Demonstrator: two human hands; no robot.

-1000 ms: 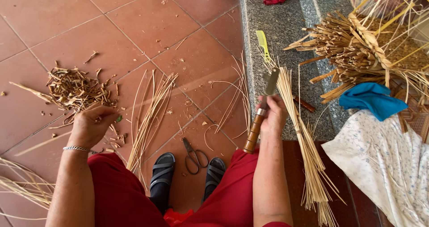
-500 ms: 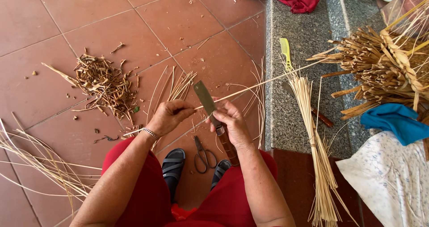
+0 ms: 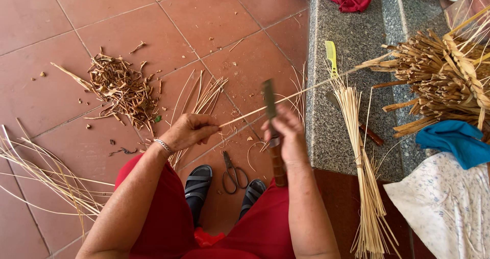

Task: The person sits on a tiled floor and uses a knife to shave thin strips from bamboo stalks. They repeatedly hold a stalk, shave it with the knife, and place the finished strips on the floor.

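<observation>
Pinching a thin strip (image 3: 286, 96) taut at centre frame, left hand (image 3: 188, 131); right hand (image 3: 286, 134) fisted round knife (image 3: 272, 131), blade against strip to scrape it.

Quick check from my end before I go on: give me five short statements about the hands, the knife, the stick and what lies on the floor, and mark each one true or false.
1. The left hand pinches one end of a long thin stick. True.
2. The right hand holds a pair of scissors. False: it grips a knife by its wooden handle, blade pointing up; the scissors lie on the floor tiles between the sandals.
3. The stick crosses the knife blade. True.
4. The pile of brown scraps lies on the stone step. False: it lies on the floor tiles, on the person's left.
5. A blue cloth lies to the person's right. True.
</observation>
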